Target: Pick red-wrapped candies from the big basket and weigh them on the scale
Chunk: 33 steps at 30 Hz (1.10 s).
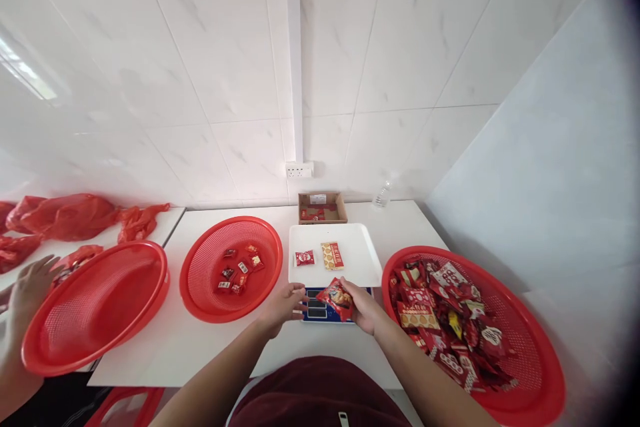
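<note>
My right hand (363, 305) grips a red snack packet (336, 298) in front of the scale (316, 313), partly covering its blue display panel. Beside the panel's left end, my left hand (286, 308) has its fingers apart and holds nothing. On the scale's white tray (357, 240) lie a small red packet (305, 258) and a cream-and-red biscuit packet (332, 256). To my right, a large red basket (543, 353) is heaped with mixed snack packets (440, 307). Left of the scale, another red basket (200, 240) holds several small packets (239, 271).
A third red basket (55, 320) stands further left, near a co-worker's hand (33, 287). Red plastic bags (65, 217) lie behind it. Against the wall are a cardboard box (323, 208) with red packets, a clear plastic bottle (383, 194) and a power socket (299, 170).
</note>
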### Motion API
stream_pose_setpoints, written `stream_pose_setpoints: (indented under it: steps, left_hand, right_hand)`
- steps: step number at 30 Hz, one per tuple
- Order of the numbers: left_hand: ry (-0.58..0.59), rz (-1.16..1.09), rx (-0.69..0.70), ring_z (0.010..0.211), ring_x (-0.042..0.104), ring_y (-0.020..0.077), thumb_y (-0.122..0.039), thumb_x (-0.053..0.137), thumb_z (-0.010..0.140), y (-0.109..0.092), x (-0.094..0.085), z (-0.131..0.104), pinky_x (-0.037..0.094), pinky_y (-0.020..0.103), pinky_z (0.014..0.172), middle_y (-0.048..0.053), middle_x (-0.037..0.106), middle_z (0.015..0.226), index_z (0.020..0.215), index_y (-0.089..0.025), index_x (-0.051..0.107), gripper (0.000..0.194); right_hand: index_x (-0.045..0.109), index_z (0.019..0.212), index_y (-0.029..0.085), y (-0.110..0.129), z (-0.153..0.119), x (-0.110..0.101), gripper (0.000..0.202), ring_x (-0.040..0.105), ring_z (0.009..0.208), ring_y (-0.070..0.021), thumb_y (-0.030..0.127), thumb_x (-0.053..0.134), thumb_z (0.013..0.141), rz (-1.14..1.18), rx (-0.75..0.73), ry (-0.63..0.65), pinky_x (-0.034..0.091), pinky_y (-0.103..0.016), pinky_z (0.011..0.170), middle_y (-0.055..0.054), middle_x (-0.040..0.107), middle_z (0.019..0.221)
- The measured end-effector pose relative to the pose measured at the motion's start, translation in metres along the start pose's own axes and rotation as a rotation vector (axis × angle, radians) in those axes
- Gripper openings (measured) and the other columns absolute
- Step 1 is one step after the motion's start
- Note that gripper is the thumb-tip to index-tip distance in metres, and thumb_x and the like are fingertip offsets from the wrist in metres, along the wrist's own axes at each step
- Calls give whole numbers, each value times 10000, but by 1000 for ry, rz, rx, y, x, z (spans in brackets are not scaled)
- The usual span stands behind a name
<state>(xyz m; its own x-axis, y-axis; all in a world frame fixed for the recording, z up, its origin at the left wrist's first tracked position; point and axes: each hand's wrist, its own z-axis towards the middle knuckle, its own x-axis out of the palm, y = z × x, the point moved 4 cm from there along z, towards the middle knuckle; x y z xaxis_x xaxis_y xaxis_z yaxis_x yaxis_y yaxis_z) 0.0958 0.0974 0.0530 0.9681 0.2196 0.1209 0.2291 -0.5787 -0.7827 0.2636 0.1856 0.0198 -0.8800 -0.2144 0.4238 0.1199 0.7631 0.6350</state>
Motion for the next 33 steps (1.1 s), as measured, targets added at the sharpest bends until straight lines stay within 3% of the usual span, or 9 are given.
stream_pose_setpoints:
  steps: [4, 7, 10, 13, 16, 20, 25, 29, 33]
  left_hand:
    - [238, -118, -27, 918, 647, 221, -519, 688, 723, 1, 28, -12, 476, 381, 821, 120, 650, 1109, 1125, -197, 535, 538]
    - [194, -158, 8, 921, 663, 245, -405, 790, 648, -3, 41, -12, 487, 372, 815, 115, 684, 1054, 1102, -187, 553, 557]
    - [197, -162, 7, 921, 672, 266, -348, 814, 626, -5, 49, -9, 508, 373, 789, 118, 698, 1031, 1108, -182, 571, 564]
    - [206, -196, 2, 920, 678, 259, -297, 815, 633, -10, 51, -8, 522, 368, 794, 113, 699, 1052, 1116, -185, 578, 550]
    - [232, -273, -33, 944, 675, 243, -232, 798, 656, -13, 46, -10, 526, 356, 838, 106, 693, 1076, 1065, -173, 604, 456]
    - [230, -353, -104, 884, 687, 206, -192, 752, 709, -6, 33, -11, 539, 333, 827, 86, 701, 1021, 1054, -170, 600, 377]
    - [127, -359, -150, 837, 691, 187, -144, 708, 743, 6, 21, -11, 556, 312, 772, 81, 693, 1022, 1104, -173, 564, 390]
    - [113, -361, -157, 850, 690, 200, -149, 688, 762, 5, 22, -13, 557, 327, 774, 81, 690, 1010, 1105, -173, 565, 365]
    - [106, -359, -163, 860, 688, 207, -153, 681, 767, 3, 23, -13, 554, 337, 786, 66, 692, 957, 1083, -176, 578, 333]
  right_hand:
    - [612, 840, 191, 0, -18, 22, 327, 637, 784, -174, 485, 667, 709, -238, -268, 74, 511, -314, 741, -22, 682, 829]
    - [620, 894, 202, 9, -30, 26, 274, 624, 867, -189, 438, 616, 756, -550, -513, 8, 485, -346, 831, -34, 687, 899]
    - [590, 1107, 228, 20, -38, 9, 353, 629, 872, -188, 391, 562, 795, -786, -599, -48, 479, -363, 853, -35, 695, 942]
    - [541, 1219, 230, 43, -51, -40, 420, 638, 872, -195, 396, 464, 841, -838, -657, -230, 487, -377, 853, -53, 696, 965]
    - [547, 1215, 178, 70, -73, -119, 438, 555, 1121, -240, 359, 430, 833, -862, -734, -690, 408, -418, 988, -131, 610, 1204]
    - [490, 1285, 166, 69, -99, -222, 609, 384, 1294, -327, 337, 594, 709, -928, -457, -1140, 296, -511, 1053, -178, 466, 1366]
    - [619, 1028, 178, 48, -106, -278, 465, 491, 1193, -289, 310, 659, 584, -593, -445, -1017, 362, -443, 1009, -118, 612, 1161]
    - [613, 785, 205, 52, -110, -282, 249, 628, 872, -249, 321, 655, 569, -384, -492, -951, 489, -393, 803, -50, 681, 810]
    - [561, 747, 229, 62, -116, -279, 239, 628, 684, -190, 358, 662, 573, -134, -533, -890, 524, -331, 648, 0, 660, 699]
